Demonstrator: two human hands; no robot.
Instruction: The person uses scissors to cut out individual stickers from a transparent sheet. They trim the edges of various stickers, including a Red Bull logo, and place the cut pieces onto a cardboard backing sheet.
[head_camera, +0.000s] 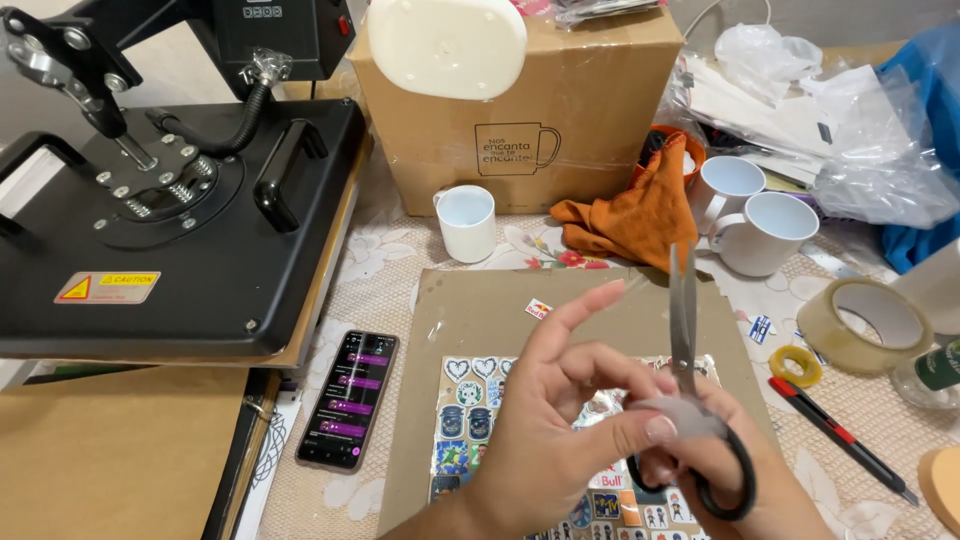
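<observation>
Right hand up over the near middle of the desk, fingers threaded through the black loops of a pair of scissors, clenched on the handles, blades pointing straight up and closed together. Left hand is right against it, thumb and fingers pinched on a small pale scrap held at the base of the blades, index finger stretched out toward the far side. I can't make out what the scrap is.

Under both hands lies a brown cardboard sheet, and on it a sticker sheet with rows of little hearts and coloured figures, partly hidden by the hands. One loose small sticker sits farther up the cardboard.

Left of the cardboard, a phone lies flat, screen lit. Far left, a black heat press fills the corner. Behind the cardboard stands a white mug, then a cardboard box. An orange cloth is crumpled just right of that, beside two more white mugs. On the right, a big roll of clear tape, a small yellow roll near it, and a red-and-black utility knife lying slantwise.
</observation>
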